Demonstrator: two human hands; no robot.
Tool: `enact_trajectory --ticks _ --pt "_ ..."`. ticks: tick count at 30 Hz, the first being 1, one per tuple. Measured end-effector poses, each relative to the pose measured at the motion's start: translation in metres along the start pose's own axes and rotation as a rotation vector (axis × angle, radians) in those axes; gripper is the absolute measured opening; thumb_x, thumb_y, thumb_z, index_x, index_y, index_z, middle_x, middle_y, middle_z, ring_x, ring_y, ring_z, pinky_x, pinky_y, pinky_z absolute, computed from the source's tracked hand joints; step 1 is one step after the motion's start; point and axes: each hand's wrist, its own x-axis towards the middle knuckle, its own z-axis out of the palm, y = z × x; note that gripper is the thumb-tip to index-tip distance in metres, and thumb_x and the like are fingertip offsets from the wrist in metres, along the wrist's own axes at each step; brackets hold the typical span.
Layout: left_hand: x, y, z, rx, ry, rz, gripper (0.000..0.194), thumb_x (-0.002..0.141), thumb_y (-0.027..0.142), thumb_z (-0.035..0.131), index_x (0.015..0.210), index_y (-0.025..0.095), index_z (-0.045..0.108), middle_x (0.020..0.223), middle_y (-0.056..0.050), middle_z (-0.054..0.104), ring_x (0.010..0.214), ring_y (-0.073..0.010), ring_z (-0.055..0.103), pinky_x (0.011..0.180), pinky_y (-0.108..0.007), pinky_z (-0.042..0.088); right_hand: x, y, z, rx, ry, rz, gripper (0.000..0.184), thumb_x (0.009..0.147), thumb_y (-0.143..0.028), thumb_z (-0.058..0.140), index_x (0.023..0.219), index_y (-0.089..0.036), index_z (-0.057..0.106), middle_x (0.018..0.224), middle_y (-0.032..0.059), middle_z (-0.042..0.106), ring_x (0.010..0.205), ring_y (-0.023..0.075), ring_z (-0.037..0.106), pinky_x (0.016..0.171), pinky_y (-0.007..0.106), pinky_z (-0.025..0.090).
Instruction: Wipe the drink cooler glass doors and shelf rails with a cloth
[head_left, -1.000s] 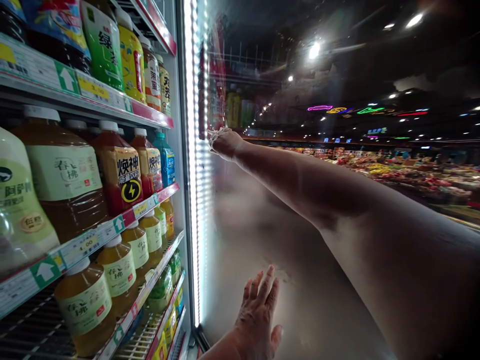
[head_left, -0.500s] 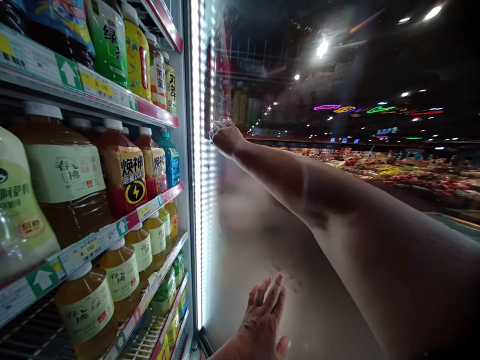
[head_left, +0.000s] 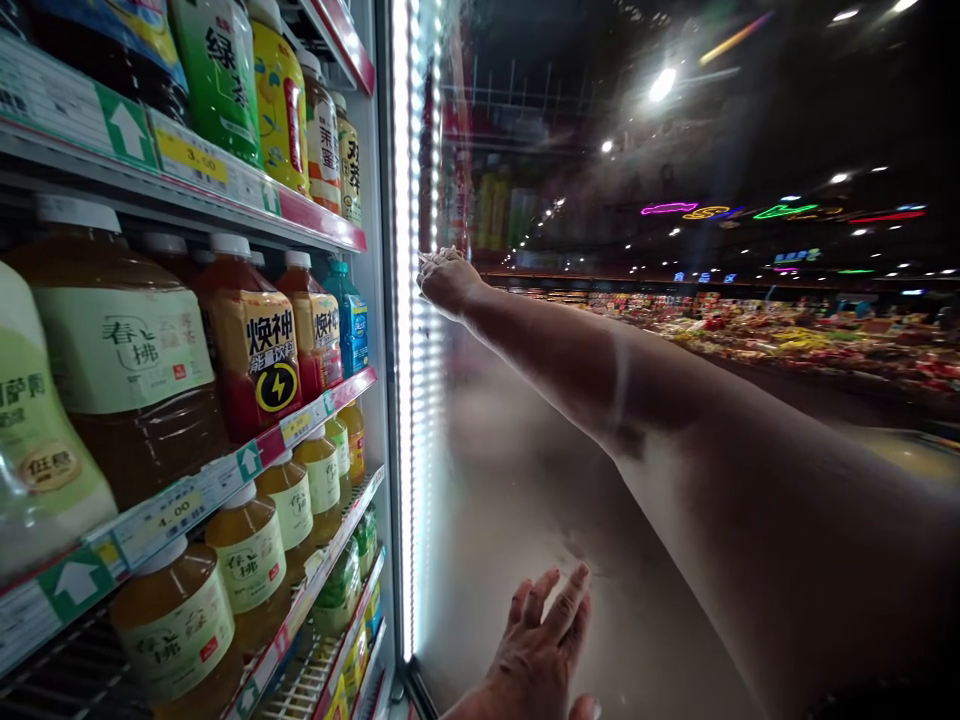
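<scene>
The left hand (head_left: 536, 665) has its fingers stretched and a little spread, with nothing in them. Their tips point up at the misted glass door (head_left: 502, 470), touching it or just beside it; I cannot tell which. The right hand (head_left: 450, 282) is higher and farther, at the end of a long, nearly straight arm. Its fingers seem bent, but whether they grip something I cannot tell. The glass lies in front of both hands, and the light strip (head_left: 409, 400) stands just beside the right one. To handle the glass well, I would judge, the left palm should lie flat and press gently, because mist may be slippery, and the right elbow should not be overstretched. Farther to the left, bottles (head_left: 262, 345) stand on the shelves (head_left: 352, 385), apart from both hands.
</scene>
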Motion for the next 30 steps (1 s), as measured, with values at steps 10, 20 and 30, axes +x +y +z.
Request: enact_trajectory --ticks 10,20,30 --pt "0.007 -0.019 0.008 -0.02 -0.055 0.08 0.105 0.08 0.047 0.063 0.163 0.025 0.003 0.17 -0.004 -0.003 0.153 -0.0447 0.013 0.123 -0.062 0.019 0.022 -0.001 0.008 -0.01 0.016 -0.002 0.04 0.104 -0.025 0.042 0.129 0.003 0.058 0.149 0.0248 0.047 0.136 0.0301 0.047 0.118 0.049 0.033" --pt "-0.018 0.01 -0.046 -0.222 -0.008 0.098 0.08 0.098 0.052 0.043 0.162 0.031 0.001 0.169 0.003 0.002 0.155 -0.0383 0.013 0.126 -0.058 0.011 0.049 -0.005 0.016 0.029 0.0 0.012 0.033 0.1 -0.009 0.039 0.12 0.008 0.058 0.14 0.0261 0.054 0.131 0.0281 0.05 0.116 0.05 0.033" --pt "-0.018 0.003 -0.038 -0.189 -0.015 0.107 0.079 0.098 0.053 0.042 0.162 0.032 -0.002 0.169 0.004 0.002 0.155 -0.0391 0.013 0.125 -0.06 0.012 0.054 -0.012 0.027 0.03 0.044 0.024 0.034 0.102 -0.017 0.043 0.121 0.006 0.06 0.136 0.0254 0.058 0.128 0.0302 0.053 0.116 0.052 0.034"
